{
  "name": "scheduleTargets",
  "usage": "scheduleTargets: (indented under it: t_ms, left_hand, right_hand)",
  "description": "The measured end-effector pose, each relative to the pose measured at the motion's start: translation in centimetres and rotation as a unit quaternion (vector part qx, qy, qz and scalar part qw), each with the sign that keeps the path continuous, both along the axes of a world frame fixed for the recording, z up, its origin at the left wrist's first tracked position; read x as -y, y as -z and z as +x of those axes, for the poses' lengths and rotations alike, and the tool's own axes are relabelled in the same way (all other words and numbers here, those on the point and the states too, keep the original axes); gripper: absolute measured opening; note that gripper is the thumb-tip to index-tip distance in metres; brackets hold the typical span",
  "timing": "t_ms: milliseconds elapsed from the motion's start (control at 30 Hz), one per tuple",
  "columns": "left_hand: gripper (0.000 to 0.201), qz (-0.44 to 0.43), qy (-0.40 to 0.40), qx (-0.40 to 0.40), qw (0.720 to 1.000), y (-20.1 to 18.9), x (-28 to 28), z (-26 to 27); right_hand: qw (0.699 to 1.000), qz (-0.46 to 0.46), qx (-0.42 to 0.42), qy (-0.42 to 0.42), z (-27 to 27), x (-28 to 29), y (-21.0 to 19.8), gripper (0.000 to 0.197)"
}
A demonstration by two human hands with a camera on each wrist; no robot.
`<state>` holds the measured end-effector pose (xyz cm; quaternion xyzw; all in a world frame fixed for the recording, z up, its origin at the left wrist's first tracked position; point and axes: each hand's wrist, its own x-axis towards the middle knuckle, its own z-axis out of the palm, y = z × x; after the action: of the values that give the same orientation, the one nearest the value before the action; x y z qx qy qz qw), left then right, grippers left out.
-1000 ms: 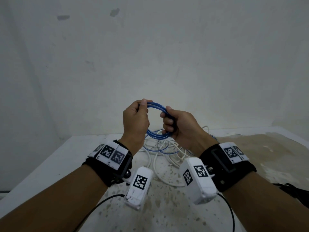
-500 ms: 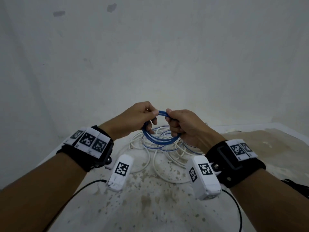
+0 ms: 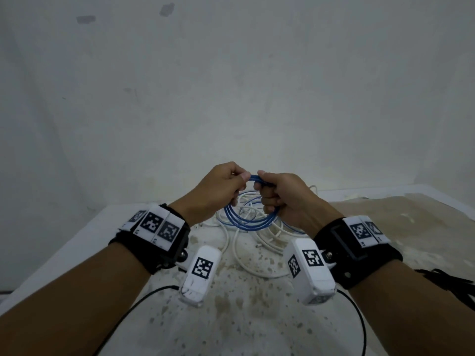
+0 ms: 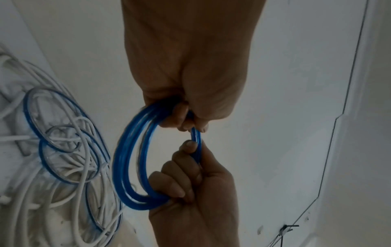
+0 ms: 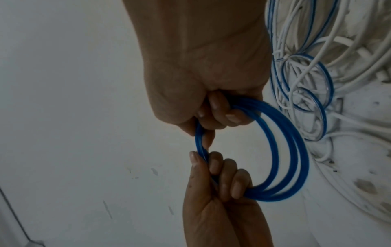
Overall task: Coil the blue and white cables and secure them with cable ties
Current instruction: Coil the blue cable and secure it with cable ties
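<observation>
A blue cable coil [image 3: 246, 222] of several loops hangs in the air between both hands, just above the table. My left hand [image 3: 237, 181] grips the coil's top with thumb and curled fingers. My right hand [image 3: 262, 186] grips it right beside, fingers wrapped through the loops. The left wrist view shows the coil [image 4: 125, 160] held by the left hand [image 4: 186, 117] above and the right hand [image 4: 190, 192] below. Beneath lies a loose white cable [image 3: 239, 255], tangled with thin slack blue cable [image 3: 295, 231]. In the right wrist view the coil [image 5: 296, 150] is clamped in the right hand [image 5: 211, 113].
The stained white table [image 3: 231, 317] ends at a wall close behind the hands. Several dark strips [image 3: 449, 278] lie at the right edge. Black leads [image 3: 144, 296] run from the wrist cameras across the near table. The table's left edge [image 3: 64, 253] slants away.
Both hands have come down toward the table with the coil. The left forearm swung out to the left, and the two grips now sit close together at the coil's top.
</observation>
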<state>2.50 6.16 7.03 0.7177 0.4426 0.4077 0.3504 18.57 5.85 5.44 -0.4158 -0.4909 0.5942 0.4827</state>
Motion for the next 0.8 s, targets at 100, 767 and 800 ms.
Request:
scheduleTargets:
  t_ms: [100, 767, 800]
  left_hand:
    - [0.015, -0.005, -0.017, 0.02, 1.0, 0.2, -0.3, 0.8]
    - [0.017, 0.131, 0.045, -0.267, 0.954, 1.2, -0.3, 3.3]
    - [0.017, 0.146, 0.046, -0.301, 0.941, 1.3, -0.2, 3.5]
  right_hand:
    - [0.999, -0.024, -0.047, 0.015, 0.3, 0.0, 0.3, 0.038]
    - [0.999, -0.033, 0.036, 0.021, 4.2, 0.6, 2.6, 0.031]
    - [0.998, -0.035, 0.042, 0.021, 4.5, 0.7, 2.7, 0.031]
